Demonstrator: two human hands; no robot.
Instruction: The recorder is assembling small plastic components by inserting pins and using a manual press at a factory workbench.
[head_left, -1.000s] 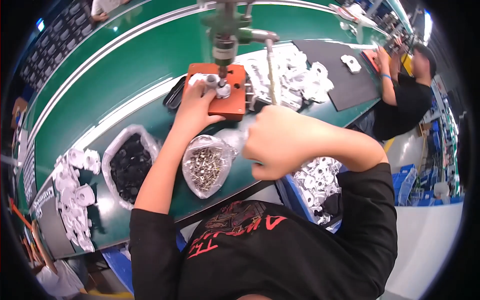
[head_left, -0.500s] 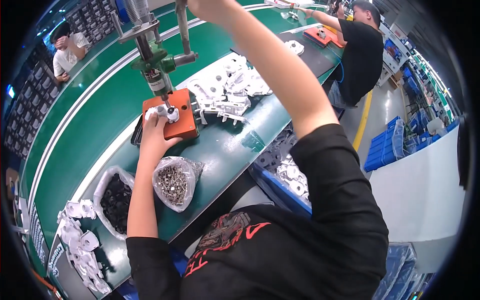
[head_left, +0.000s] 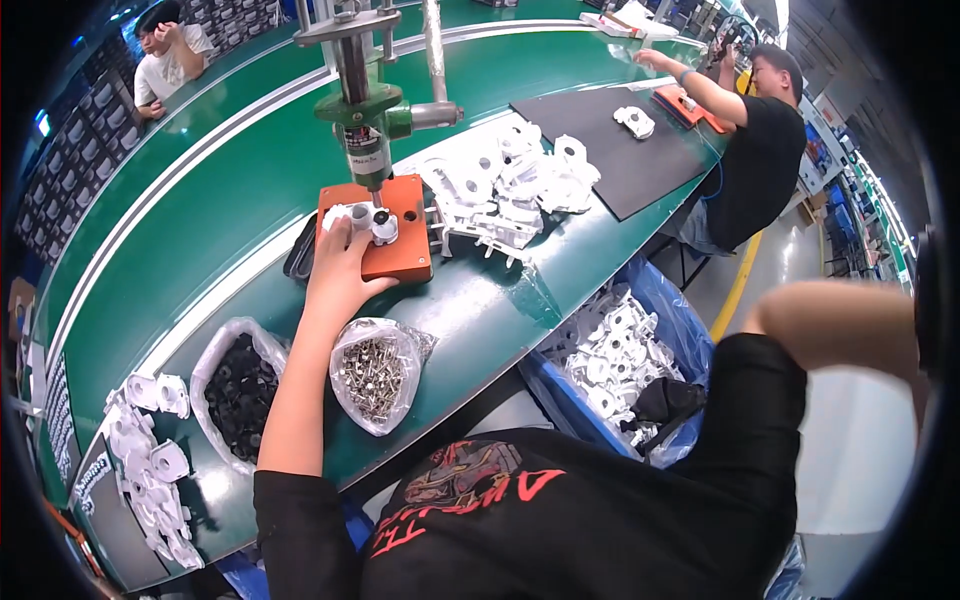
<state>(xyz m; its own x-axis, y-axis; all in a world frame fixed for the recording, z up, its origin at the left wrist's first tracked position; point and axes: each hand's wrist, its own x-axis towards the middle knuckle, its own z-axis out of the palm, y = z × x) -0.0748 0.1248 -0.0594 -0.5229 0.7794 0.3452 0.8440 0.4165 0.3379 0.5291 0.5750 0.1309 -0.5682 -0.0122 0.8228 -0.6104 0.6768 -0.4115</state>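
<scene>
My left hand (head_left: 345,268) reaches over an orange fixture block (head_left: 397,262). Its fingers grip a white plastic part (head_left: 384,232) seated on the block, and the thumb lies along the block's near side. A small black piece sits on top of that part. Right above stands a green press-like machine (head_left: 365,125), its thin tip close to the black piece. My right arm (head_left: 850,318) is bent out to the right, the forearm blurred; the right hand itself lies beyond the picture's edge.
White plastic parts (head_left: 490,180) are piled right of the block. Near my left forearm are a bag of screws (head_left: 375,375) and a bag of black pieces (head_left: 240,395). More white parts (head_left: 150,470) lie at left. A lined blue bin (head_left: 570,405) stands below the edge. Two people sit across and at right.
My right arm has swung down from the machine's upper handle and out to the right. The left hand stays on the white part. The whole view has shifted slightly.
</scene>
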